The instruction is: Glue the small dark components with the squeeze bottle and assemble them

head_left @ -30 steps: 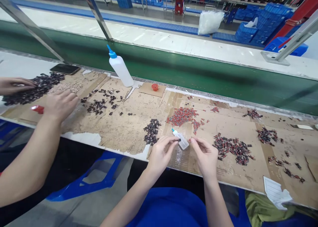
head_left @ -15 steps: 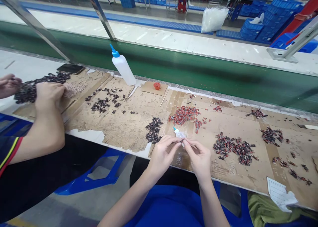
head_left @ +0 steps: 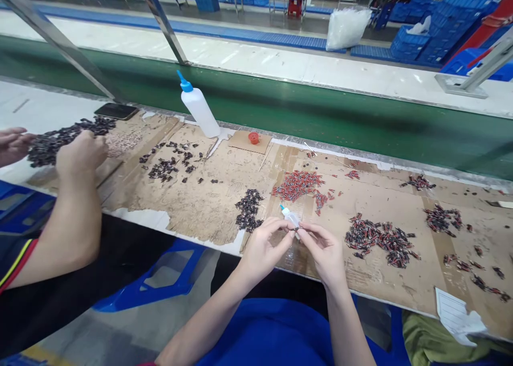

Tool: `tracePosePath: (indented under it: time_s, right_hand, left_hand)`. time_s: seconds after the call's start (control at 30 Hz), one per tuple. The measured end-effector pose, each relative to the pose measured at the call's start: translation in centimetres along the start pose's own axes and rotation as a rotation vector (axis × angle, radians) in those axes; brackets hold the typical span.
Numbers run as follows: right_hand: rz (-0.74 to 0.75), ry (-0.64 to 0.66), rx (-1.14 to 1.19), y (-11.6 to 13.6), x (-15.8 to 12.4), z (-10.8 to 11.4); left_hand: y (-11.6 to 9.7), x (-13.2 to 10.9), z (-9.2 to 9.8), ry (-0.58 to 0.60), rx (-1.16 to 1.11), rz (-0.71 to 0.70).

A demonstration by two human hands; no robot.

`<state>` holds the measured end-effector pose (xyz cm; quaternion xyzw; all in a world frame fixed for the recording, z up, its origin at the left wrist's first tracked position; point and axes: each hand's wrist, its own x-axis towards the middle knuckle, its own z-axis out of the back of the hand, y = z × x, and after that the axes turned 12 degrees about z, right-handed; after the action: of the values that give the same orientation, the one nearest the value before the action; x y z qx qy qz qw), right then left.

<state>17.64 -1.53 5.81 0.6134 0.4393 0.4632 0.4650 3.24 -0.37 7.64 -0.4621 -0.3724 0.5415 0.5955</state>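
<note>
My left hand (head_left: 262,247) and my right hand (head_left: 325,249) meet above the front edge of the cardboard-covered table. Pinched between the fingertips of both is a small dark part (head_left: 295,229), too small to make out fully. Just behind the fingers lies a small white bottle (head_left: 289,215) with a blue tip, partly hidden by them. Beyond it is a pile of small red parts (head_left: 298,185). Black parts (head_left: 248,210) are heaped to the left of my left hand. A pile of black-and-red pieces (head_left: 379,239) lies right of my right hand.
A large white bottle (head_left: 201,112) with a blue nozzle stands at the back, near a red cap (head_left: 254,138). At left, a co-worker's hands (head_left: 82,153) are at another black heap (head_left: 54,144). Paper (head_left: 457,315) hangs over the front edge at right.
My fingers have shifted slightly around the small dark part, which now shows more between them. The co-worker's hands have moved a little at the black heap.
</note>
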Motion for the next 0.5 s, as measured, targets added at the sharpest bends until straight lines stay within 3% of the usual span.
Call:
tracePosePath:
  time_s: [0.17,0.3,0.4,0.5]
  right_hand:
    - [0.17,0.024,-0.114,0.5,-0.4,0.0]
    - [0.207,-0.021,-0.182,0.5,-0.8,0.2]
    - [0.18,-0.074,-0.272,0.0,-0.8,2.0]
    - [0.185,-0.185,-0.472,-0.6,-0.5,5.6]
  left_hand:
    - [-0.1,0.0,-0.2,0.007,-0.002,-0.001]
    - [0.0,-0.1,-1.5,0.026,-0.077,-0.003]
    - [0.1,0.2,-2.4,0.044,-0.061,-0.026]
    - [1.0,1.0,-1.6,-0.053,0.072,-0.089]
